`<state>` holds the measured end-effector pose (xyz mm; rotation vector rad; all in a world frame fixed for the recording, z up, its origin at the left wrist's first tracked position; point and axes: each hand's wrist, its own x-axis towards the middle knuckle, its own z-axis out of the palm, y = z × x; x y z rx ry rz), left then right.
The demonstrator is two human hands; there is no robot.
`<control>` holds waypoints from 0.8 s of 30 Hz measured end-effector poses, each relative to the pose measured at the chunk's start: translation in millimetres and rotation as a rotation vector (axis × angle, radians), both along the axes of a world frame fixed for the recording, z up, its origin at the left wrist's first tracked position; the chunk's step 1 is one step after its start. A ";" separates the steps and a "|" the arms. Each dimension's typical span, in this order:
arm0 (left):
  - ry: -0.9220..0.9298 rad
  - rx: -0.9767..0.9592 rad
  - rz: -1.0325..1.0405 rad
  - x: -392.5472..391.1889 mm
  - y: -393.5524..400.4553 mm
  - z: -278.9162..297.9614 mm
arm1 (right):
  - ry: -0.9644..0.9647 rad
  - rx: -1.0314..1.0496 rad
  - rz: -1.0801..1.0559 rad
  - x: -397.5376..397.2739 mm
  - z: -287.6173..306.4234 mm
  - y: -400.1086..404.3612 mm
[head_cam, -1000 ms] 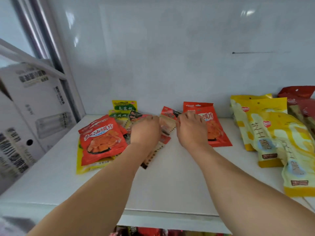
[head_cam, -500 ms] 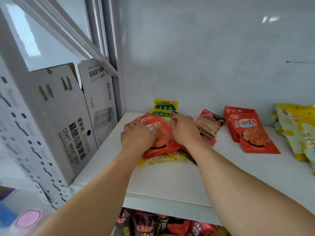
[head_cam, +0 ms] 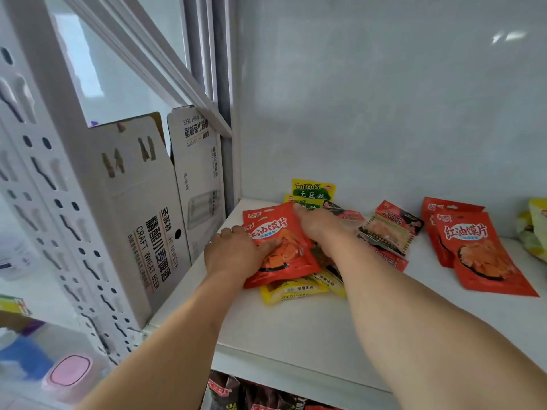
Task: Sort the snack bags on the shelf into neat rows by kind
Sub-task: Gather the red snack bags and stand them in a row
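Near the white shelf [head_cam: 296, 335] left edge, left hand [head_cam: 233, 255] gripped the glossy red snack bag [head_cam: 278, 241] atop a yellow-bag pile, thumb pressed on its front; right hand [head_cam: 318, 224] pinched its top corner. Yellow-green bags [head_cam: 313, 190] stood at the back edge.

Red bags [head_cam: 278, 241]: you see three.
Green-and-yellow bags [head_cam: 313, 189]: two.
Tan film-strip bags [head_cam: 390, 229]: at least one.
Hands: two.

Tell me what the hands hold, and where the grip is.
Both hold the red bag atop the pile: left hand at its left edge, right hand at its top right corner.
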<state>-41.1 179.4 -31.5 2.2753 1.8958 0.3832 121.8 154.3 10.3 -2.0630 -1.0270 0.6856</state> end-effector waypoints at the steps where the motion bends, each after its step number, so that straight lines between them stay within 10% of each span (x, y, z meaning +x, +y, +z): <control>1: 0.022 0.000 -0.011 -1.1 0.2 0.9 | 0.054 0.012 -0.007 -0.3 -0.9 0.9; 8: -0.021 -0.026 0.001 -3.8 -1.6 5.0 | 0.320 0.036 -0.002 4.0 -4.9 6.2; 24: -0.884 -0.312 -0.002 3.2 -24.2 24.4 | 0.735 0.303 -0.038 13.5 -0.3 -42.9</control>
